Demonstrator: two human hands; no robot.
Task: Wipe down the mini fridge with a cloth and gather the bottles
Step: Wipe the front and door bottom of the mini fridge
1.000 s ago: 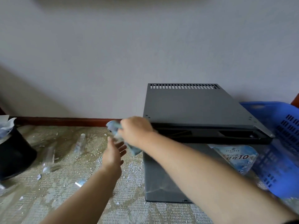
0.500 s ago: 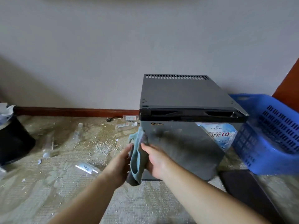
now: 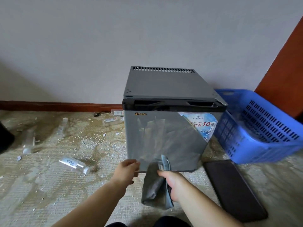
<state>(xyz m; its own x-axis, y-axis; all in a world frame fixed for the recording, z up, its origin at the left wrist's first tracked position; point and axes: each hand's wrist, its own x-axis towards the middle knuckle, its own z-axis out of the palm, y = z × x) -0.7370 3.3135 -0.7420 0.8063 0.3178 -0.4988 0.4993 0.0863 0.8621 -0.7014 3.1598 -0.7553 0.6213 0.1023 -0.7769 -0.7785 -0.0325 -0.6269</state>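
A grey mini fridge (image 3: 167, 89) stands on the carpet against the wall, with a blue sticker on the upper right of its door. My right hand (image 3: 172, 184) grips a folded grey-blue cloth (image 3: 154, 187) in front of the door's bottom edge. My left hand (image 3: 127, 171) hovers by the fridge's lower left corner with loosely bent fingers, holding nothing. Clear plastic bottles lie on the floor to the left: one nearest me (image 3: 74, 164), two further left (image 3: 62, 126) (image 3: 28, 143). More bottles (image 3: 113, 121) lie by the baseboard.
A blue plastic basket (image 3: 262, 141) stands right of the fridge. A dark flat panel (image 3: 234, 189) lies on the carpet in front of it. The carpet (image 3: 82, 145) is littered with white crumbs and stains. A black bin (image 3: 5, 138) shows at the left edge.
Both hands dropped from the fridge's top left corner to the bottom of its door. My left hand let go of the cloth, which only my right hand holds now. The view pulled back.
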